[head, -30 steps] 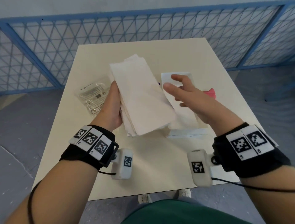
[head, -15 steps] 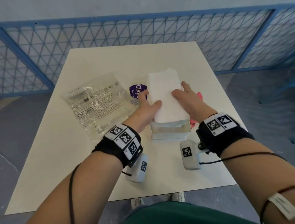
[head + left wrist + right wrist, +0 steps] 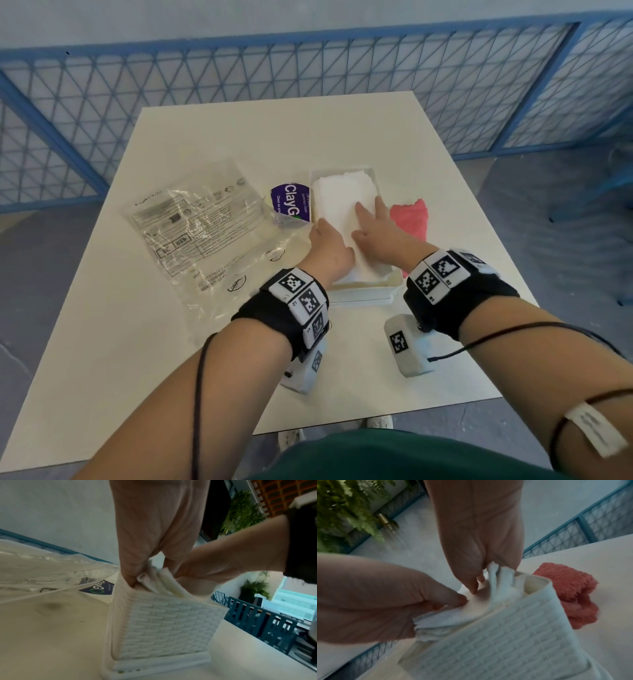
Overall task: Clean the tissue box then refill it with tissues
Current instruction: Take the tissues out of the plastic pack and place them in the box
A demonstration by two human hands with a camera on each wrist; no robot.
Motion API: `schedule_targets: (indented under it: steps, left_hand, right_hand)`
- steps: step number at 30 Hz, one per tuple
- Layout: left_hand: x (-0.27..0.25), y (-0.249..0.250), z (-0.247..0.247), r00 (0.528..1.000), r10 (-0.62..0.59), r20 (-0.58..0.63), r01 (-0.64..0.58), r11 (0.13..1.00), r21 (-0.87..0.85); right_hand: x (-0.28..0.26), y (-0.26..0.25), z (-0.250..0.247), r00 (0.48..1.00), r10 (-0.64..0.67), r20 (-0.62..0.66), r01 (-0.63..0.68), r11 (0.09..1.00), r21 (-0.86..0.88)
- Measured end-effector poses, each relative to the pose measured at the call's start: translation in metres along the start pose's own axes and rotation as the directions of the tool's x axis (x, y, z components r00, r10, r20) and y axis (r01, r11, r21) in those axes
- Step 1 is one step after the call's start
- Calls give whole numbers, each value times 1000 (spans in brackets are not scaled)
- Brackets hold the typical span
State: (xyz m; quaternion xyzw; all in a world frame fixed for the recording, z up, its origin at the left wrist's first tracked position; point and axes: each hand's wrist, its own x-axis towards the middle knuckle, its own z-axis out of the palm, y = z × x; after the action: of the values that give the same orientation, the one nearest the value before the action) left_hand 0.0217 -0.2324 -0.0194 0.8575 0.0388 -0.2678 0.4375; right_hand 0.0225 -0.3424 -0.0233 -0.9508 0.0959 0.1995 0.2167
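Note:
A white woven-pattern tissue box (image 3: 359,289) lies open-side up on the table, and a stack of white tissues (image 3: 342,195) sits inside it. My right hand (image 3: 368,219) lies flat on top of the stack with its fingers straight and spread, pressing down. At the stack's near left edge my left hand (image 3: 329,238) has its fingers curled, pinching the tissues (image 3: 440,618) between thumb and fingers. In the left wrist view, folded tissue edges (image 3: 159,580) stick up above the box (image 3: 163,622) wall between my fingers.
A pink cloth (image 3: 411,219) lies bunched against the box's right side. A purple-labelled packet (image 3: 291,205) sits just left of the box. Further left an empty clear plastic wrapper (image 3: 202,233) is spread out. The cream table (image 3: 154,377) stands before a blue mesh fence (image 3: 274,75).
The tissue stack, held up in my left hand a second ago, has been lowered into the box. My right hand has come down flat onto it.

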Motion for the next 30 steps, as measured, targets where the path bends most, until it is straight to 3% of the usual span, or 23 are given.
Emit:
schedule_targets:
  steps: [4, 7, 9, 12, 15, 17, 19, 22, 27, 28, 30]
  left_hand:
    - [-2, -3, 3, 999, 9, 39, -15, 988, 157]
    - [1, -4, -4, 997, 44, 64, -54, 987, 153]
    - [-1, -6, -15, 992, 121, 28, -124, 976, 179]
    - [-4, -16, -39, 959, 245, -143, -184, 921, 342]
    - [-5, -38, -62, 962, 186, -200, -14, 764, 645]
    - [-2, -55, -79, 981, 73, -180, 73, 719, 691]
    - [1, -68, -98, 989, 42, -142, 66, 733, 677]
    - [-2, -76, -118, 964, 176, -199, -10, 772, 635]
    - [-14, -77, -134, 807, 448, -384, -196, 817, 542]
    - [-17, -78, -137, 796, 459, -394, -207, 819, 536]
    - [-20, -83, -143, 818, 443, -367, -168, 794, 584]
  right_hand:
    - [-4, 0, 8, 980, -117, -159, 51, 929, -367]
    - [-2, 1, 9, 984, -140, -106, 77, 887, -456]
    - [0, 2, 8, 996, -85, -29, 63, 890, -451]
    - [-1, -10, 4, 986, -110, -123, 52, 912, -406]
    - [-4, -32, 9, 935, -253, -248, 172, 936, -306]
    - [-5, -45, 19, 897, -366, -249, 280, 904, -322]
    - [-4, -53, 28, 874, -428, -231, 331, 871, -362]
    - [1, -63, 36, 844, -479, -242, 364, 841, -400]
    - [8, -88, 33, 777, -535, -333, 395, 825, -404]
    - [9, -92, 29, 775, -513, -369, 391, 848, -358]
    - [13, -96, 20, 771, -429, -470, 380, 903, -201]
